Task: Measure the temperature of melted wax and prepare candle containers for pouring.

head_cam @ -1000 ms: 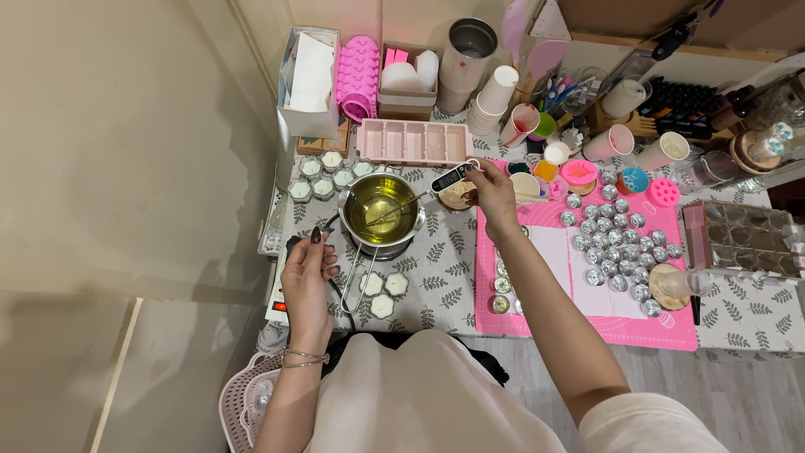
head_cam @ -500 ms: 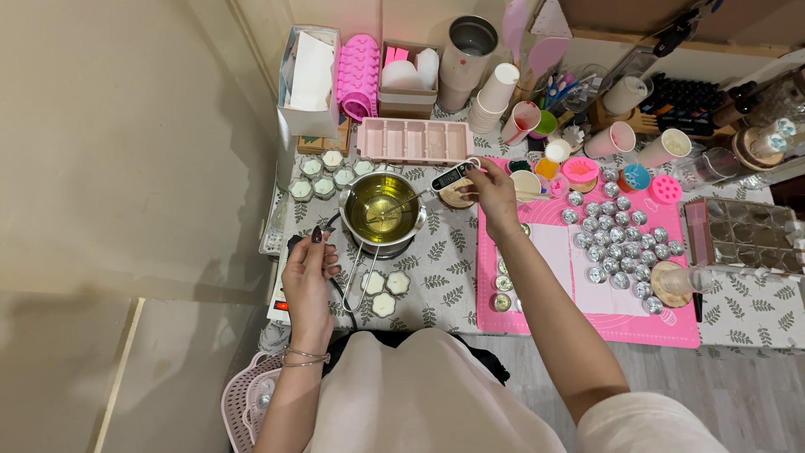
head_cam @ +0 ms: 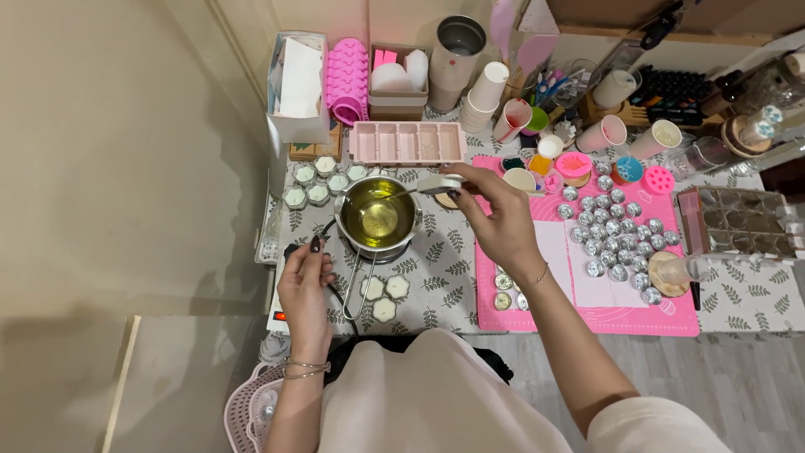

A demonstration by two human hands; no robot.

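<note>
Between the fingertips of the right hand (head_cam: 495, 220) sits a probe thermometer (head_cam: 438, 184), pinched at its pale head. Its thin stem runs leftward and dips into the yellow liquid of the metal pot (head_cam: 379, 220), so the long axis lies roughly across the table. Nearer the pot's wire handle (head_cam: 359, 281), the left hand (head_cam: 303, 285) rests with fingers loosely curled, holding nothing that can be made out. Small white moulded pieces (head_cam: 384, 295) lie just beside the handle.
</note>
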